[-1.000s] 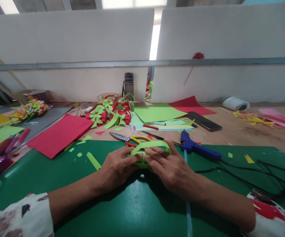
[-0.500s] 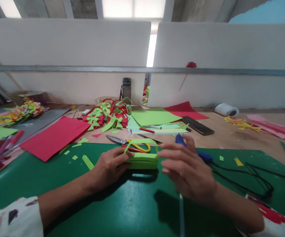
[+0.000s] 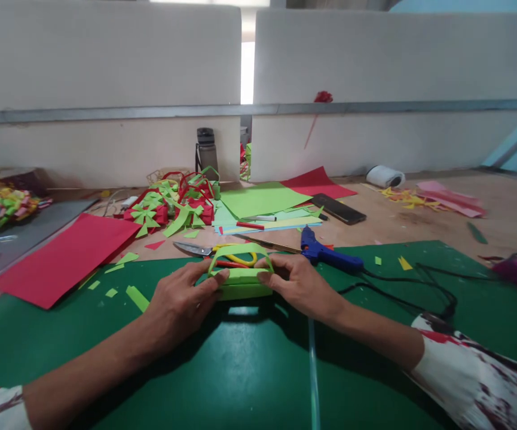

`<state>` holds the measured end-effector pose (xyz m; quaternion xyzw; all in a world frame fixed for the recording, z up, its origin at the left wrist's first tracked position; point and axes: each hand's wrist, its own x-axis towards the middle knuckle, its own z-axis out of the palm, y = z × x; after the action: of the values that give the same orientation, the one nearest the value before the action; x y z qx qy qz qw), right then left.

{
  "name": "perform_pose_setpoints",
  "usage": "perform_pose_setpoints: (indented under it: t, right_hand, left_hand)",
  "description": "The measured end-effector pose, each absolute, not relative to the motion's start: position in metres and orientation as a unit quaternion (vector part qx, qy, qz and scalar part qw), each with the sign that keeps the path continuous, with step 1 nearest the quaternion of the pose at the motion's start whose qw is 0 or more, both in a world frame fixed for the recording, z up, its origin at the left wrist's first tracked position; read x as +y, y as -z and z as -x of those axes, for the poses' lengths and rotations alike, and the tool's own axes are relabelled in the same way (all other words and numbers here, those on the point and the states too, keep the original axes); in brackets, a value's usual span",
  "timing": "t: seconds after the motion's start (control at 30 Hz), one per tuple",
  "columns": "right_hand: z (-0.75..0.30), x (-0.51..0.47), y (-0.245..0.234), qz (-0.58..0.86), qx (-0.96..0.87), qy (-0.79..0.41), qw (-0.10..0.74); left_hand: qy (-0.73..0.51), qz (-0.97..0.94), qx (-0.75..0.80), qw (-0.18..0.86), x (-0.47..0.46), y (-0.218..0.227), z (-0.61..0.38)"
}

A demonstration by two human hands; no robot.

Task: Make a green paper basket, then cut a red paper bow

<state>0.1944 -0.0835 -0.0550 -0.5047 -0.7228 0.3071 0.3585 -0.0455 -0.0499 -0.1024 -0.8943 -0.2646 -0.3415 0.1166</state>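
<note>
Green paper basket point(image 3: 244, 291), gripped by left hand point(image 3: 181, 303) and right hand point(image 3: 305, 288), scissors point(image 3: 201, 251) close behind, glue gun point(image 3: 332, 257) near right hand

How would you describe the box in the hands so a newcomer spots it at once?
Start at the big green mat. Near its far edge, the left hand and right hand hold a lime box between them, on the near side of the scissors. Its strip handle, arching over the top, sets it apart from the flat lime scraps.
</note>
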Motion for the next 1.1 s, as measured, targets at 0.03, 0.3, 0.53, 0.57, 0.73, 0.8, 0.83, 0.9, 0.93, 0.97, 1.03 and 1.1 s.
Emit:
perform_pose_setpoints:
  t: [0.03,0.3,0.53,0.57,0.73,0.8,0.83,0.9,0.93,0.97,1.03,1.1]
  right_hand:
    - [-0.193,-0.083,0.056,0.503,-0.715,-0.318,0.366]
    - [-0.189,-0.079,0.066,0.469,-0.682,-0.392,0.401]
    - [-0.186,-0.074,0.068,0.452,-0.68,-0.407,0.409]
    - [-0.187,-0.074,0.068,0.448,-0.681,-0.41,0.408]
    - [-0.196,-0.072,0.064,0.421,-0.703,-0.436,0.372]
    - [-0.2,-0.072,0.061,0.4,-0.719,-0.449,0.349]
    - [-0.203,-0.071,0.06,0.39,-0.725,-0.453,0.341]
    - [-0.206,-0.069,0.059,0.374,-0.736,-0.457,0.332]
    - [-0.207,-0.068,0.059,0.368,-0.741,-0.456,0.329]
    - [-0.208,-0.067,0.059,0.364,-0.745,-0.454,0.326]
    - [-0.208,-0.066,0.06,0.357,-0.755,-0.446,0.323]
    - [-0.208,-0.065,0.06,0.352,-0.764,-0.434,0.322]
  left_hand:
    - [0.338,0.894,-0.268,0.123,-0.051,0.102,0.044]
    - [0.309,0.914,-0.264,0.008,-0.054,0.106,0.035]
    - [0.316,0.913,-0.259,0.014,-0.052,0.105,0.03]
    - [0.321,0.912,-0.255,0.0,-0.051,0.104,0.029]
    - [0.339,0.907,-0.246,-0.046,-0.051,0.104,0.027]
    - [0.344,0.906,-0.242,-0.049,-0.052,0.103,0.028]
    - [0.345,0.906,-0.24,-0.05,-0.053,0.102,0.028]
    - [0.334,0.908,-0.247,-0.057,-0.054,0.099,0.027]
    - [0.321,0.911,-0.254,-0.062,-0.055,0.097,0.027]
    - [0.305,0.914,-0.261,-0.067,-0.055,0.095,0.026]
    - [0.28,0.918,-0.272,-0.073,-0.056,0.092,0.025]
    - [0.278,0.919,-0.271,-0.077,-0.057,0.091,0.024]
